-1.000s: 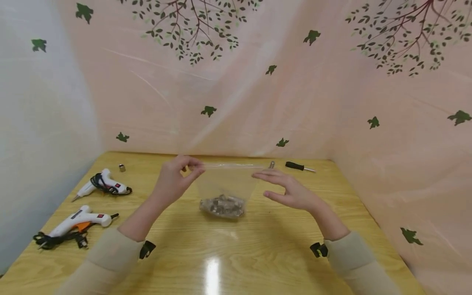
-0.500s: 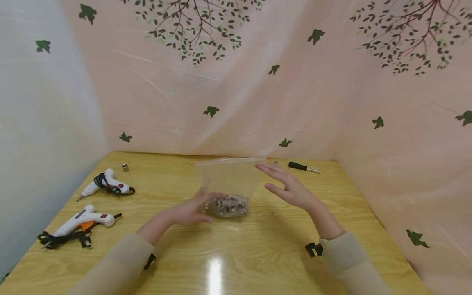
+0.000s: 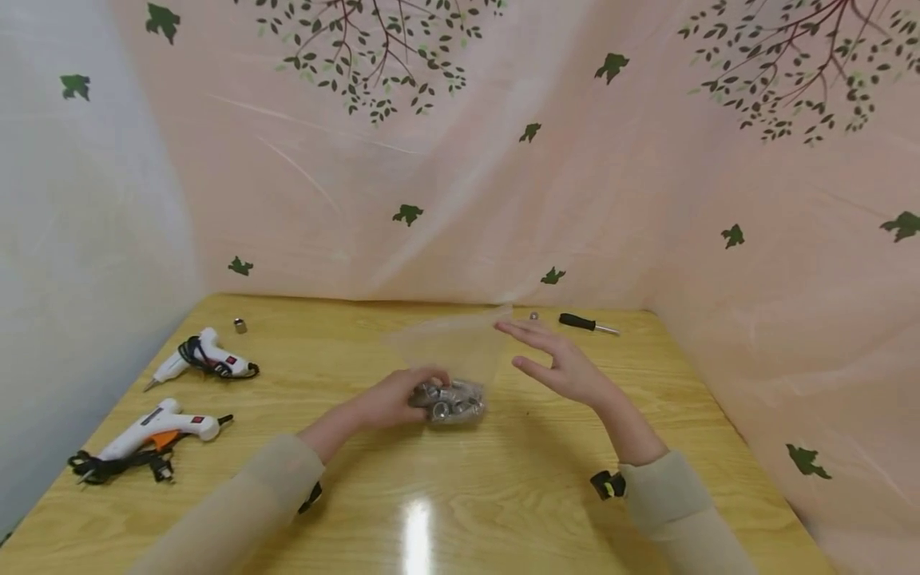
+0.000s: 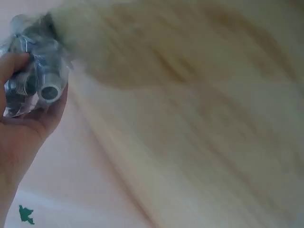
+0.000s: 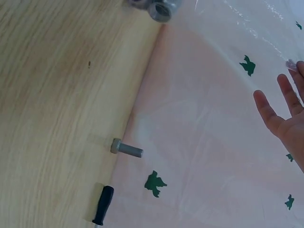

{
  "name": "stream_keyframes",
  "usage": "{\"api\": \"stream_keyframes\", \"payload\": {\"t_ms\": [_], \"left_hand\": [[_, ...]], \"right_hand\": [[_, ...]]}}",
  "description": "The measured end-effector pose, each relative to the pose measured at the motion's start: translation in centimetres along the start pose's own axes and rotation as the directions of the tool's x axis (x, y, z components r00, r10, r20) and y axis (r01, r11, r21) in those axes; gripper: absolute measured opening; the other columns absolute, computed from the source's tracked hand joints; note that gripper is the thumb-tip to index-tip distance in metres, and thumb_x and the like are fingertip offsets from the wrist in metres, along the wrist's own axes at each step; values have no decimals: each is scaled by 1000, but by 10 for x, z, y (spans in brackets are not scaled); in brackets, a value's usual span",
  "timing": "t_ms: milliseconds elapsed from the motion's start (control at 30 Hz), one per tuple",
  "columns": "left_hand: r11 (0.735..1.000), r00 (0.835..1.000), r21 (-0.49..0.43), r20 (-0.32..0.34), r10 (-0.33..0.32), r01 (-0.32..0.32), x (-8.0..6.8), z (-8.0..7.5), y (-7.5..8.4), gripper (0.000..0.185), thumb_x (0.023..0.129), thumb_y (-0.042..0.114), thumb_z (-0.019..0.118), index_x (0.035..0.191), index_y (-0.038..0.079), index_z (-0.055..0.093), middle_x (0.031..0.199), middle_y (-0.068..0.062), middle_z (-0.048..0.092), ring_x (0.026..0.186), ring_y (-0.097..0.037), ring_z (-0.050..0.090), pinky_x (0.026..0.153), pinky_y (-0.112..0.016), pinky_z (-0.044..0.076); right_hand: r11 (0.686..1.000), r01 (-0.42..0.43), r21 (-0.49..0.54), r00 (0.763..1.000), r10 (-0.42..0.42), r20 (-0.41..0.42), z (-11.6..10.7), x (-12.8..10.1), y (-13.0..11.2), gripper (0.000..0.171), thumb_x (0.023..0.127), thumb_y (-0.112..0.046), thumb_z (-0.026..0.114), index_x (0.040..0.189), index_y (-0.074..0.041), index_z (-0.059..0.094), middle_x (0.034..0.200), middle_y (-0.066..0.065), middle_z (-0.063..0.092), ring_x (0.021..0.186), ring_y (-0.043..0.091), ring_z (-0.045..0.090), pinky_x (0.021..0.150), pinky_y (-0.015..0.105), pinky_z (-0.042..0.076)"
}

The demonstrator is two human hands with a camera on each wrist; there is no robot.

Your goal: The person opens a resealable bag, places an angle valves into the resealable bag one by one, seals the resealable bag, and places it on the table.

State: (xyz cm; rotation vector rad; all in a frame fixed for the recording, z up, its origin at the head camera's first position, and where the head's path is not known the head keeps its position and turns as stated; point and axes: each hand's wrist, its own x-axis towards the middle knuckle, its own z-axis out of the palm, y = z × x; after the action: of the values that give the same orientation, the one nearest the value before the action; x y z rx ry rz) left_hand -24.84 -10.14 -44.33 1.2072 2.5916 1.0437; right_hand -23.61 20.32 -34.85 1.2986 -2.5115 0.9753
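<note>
A clear zip bag (image 3: 449, 343) holds several metal pipe fittings (image 3: 456, 403) bunched at its bottom. My left hand (image 3: 395, 397) grips this loaded lower part from the left, thumb in front and fingers behind. A threaded end and a round opening show through the plastic beside the left thumb (image 4: 14, 64). My right hand (image 3: 564, 367) is at the bag's upper right corner, which is caught between its outstretched fingertips; the right thumb stands apart. In the right wrist view, a shiny bit of plastic (image 5: 291, 65) shows at those fingertips. The bag's upper left side sags freely.
Two white glue guns (image 3: 204, 358) with black cords lie at the left of the wooden table (image 3: 503, 511). Behind them is a small metal fitting (image 3: 239, 326). At the back right are a bolt (image 5: 126, 148) and a black-handled screwdriver (image 3: 578, 322), near the patterned cloth wall (image 3: 460, 160).
My left hand has let go of the bag's upper left corner, dropped down and taken hold of the fittings through the plastic. The bag's top has slumped on the left; my right hand barely moved.
</note>
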Motion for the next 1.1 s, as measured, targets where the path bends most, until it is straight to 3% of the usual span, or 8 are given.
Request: {"api": "stream_keyframes", "payload": {"t_ms": [100,233,433,533,700,900,1033,1100], "left_hand": [[997,1000,-76,1,-25,25,-4,-3,7,53,81,6,71,127,22,49,114,-6,60,80,-12,57,66,-25,51],[972,996,-223,66,-64,77,-13,-7,21,52,83,12,71,128,22,49,115,-6,56,77,-13,54,63,-26,51],[868,936,-382,275,-220,317,-23,-6,28,59,86,25,68,138,27,40,116,-12,54,94,-23,58,78,-37,52],[846,916,-380,293,-274,374,-26,-2,23,65,88,27,66,144,26,33,131,-19,47,113,-32,52,93,-48,46],[837,914,-382,263,-309,392,-28,1,17,80,86,28,69,151,22,21,150,-22,27,126,-39,41,103,-54,36],[940,938,-24,79,-338,340,-27,0,21,100,73,45,77,152,24,18,131,-25,43,101,-34,55,83,-46,50],[896,919,210,-21,-395,390,-31,-3,12,111,62,66,73,151,27,19,144,-25,26,117,-40,45,93,-55,41],[882,920,276,-20,-391,381,-34,-6,2,114,62,72,69,152,25,19,154,-23,10,136,-46,19,105,-66,21]], "right_hand": [[1000,-26,12,1000,26,-3,-4,4,-1,54,95,-14,57,145,-15,38,148,4,40,137,25,33,110,56,24],[997,-78,4,997,78,16,-3,11,4,57,95,-20,58,147,-19,35,150,3,36,137,27,31,106,57,30],[979,-192,-75,975,199,98,23,17,28,66,90,-36,63,146,-16,37,148,11,37,136,34,32,108,57,27],[964,-247,-102,954,261,148,38,18,43,75,86,-44,66,147,-15,34,150,12,34,137,35,30,107,57,29],[937,-318,-147,914,344,213,57,22,61,93,78,-55,69,150,-15,26,153,12,25,140,35,23,109,56,26],[911,-331,-245,867,396,302,69,30,78,112,70,-64,70,152,-12,15,157,12,15,142,33,17,112,51,22],[899,-356,-255,827,430,362,77,32,87,117,69,-68,68,152,-11,9,158,10,8,144,30,10,114,48,17],[892,-363,-269,811,445,381,79,33,89,116,70,-69,67,153,-12,8,158,9,7,145,29,8,115,48,16]]}}
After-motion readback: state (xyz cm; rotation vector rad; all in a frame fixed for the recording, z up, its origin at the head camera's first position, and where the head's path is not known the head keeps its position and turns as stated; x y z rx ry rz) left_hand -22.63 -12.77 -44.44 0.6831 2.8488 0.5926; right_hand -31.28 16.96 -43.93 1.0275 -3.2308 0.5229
